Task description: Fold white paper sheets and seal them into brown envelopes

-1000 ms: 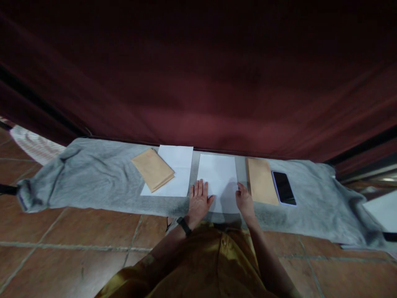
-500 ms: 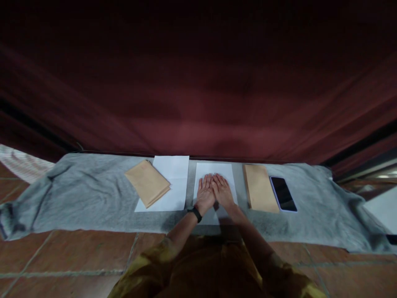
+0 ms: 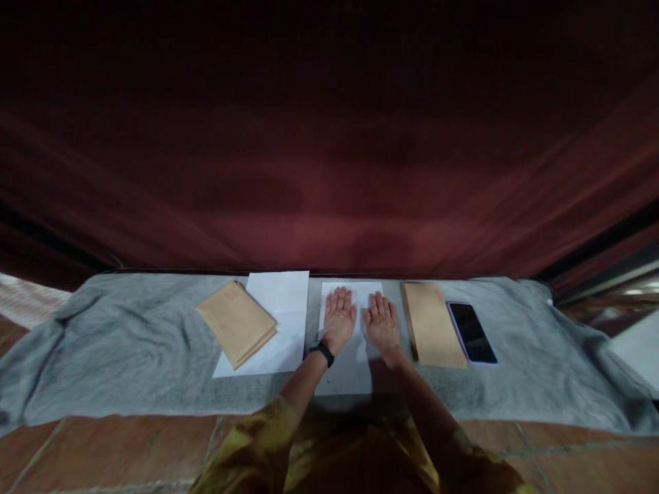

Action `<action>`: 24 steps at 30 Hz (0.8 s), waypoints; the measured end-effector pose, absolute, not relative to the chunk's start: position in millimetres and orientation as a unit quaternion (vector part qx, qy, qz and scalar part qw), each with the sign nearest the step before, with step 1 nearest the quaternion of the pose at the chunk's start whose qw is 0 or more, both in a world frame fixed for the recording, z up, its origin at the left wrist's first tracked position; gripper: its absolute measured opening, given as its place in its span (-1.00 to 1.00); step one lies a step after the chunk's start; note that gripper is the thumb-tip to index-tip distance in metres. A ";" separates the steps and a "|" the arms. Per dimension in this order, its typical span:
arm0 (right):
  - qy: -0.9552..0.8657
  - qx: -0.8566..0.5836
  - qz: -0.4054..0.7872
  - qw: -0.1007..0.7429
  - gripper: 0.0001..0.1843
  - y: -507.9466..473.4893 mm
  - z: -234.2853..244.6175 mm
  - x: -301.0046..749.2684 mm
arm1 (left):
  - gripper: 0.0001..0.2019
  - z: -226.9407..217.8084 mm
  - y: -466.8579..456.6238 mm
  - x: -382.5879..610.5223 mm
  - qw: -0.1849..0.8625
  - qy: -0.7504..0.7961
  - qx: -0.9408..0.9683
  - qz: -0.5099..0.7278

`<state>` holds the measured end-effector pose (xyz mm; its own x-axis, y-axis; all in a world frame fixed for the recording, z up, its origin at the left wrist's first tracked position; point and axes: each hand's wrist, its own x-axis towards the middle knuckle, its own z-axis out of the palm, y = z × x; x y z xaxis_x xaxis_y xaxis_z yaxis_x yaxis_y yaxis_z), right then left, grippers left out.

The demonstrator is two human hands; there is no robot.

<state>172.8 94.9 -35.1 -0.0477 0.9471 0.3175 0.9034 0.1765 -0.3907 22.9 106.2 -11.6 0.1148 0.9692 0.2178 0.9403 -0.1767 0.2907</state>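
1. Lying centrally on the grey cloth, the white paper sheet could crease or skew under uneven pressure.
2. Left hand and right hand rest flat, fingers extended, gripping nothing, hiding its middle.
3. Sweeping rightward could nudge the brown envelope stack; its count is unclear.

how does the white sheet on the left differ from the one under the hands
The left sheet has brown packets lying partly across it; the middle sheet has the left hand and right hand over it. The left sheet sits nearer the red backdrop than the middle sheet. Both are white and lie on grey cloth.
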 end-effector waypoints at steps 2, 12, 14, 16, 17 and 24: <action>-0.725 -0.636 0.037 0.262 -0.40 95.1 -34.3 172.8 | -0.45 -9.3 119.3 28.1 0.051 0.629 0.756 0.173; -0.724 -0.651 0.019 0.228 -0.39 106.5 -33.6 165.5 | -0.39 -22.9 135.2 -8.9 0.042 0.662 0.733 0.150; -0.735 -0.643 0.012 0.215 -0.41 116.9 -30.0 155.7 | -0.39 -23.4 135.5 -9.4 0.035 0.663 0.735 0.136; -0.752 -0.627 0.007 0.203 -0.44 127.6 -27.9 146.4 | -0.41 -22.0 135.6 -8.7 0.032 0.664 0.737 0.121; -0.758 -0.621 0.004 0.199 -0.45 132.0 -27.8 143.2 | -0.41 -20.9 135.4 -8.6 0.032 0.664 0.738 0.113; -0.723 -0.661 -0.035 0.200 -0.42 131.9 -30.5 159.4 | -0.42 -13.3 132.6 -11.2 0.036 0.662 0.741 0.103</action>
<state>159.4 131.9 -30.5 -0.0470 0.9410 0.3352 0.9688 0.1246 -0.2141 -11.2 132.6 -13.3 0.1018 0.9893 0.1045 0.9745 -0.1203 0.1894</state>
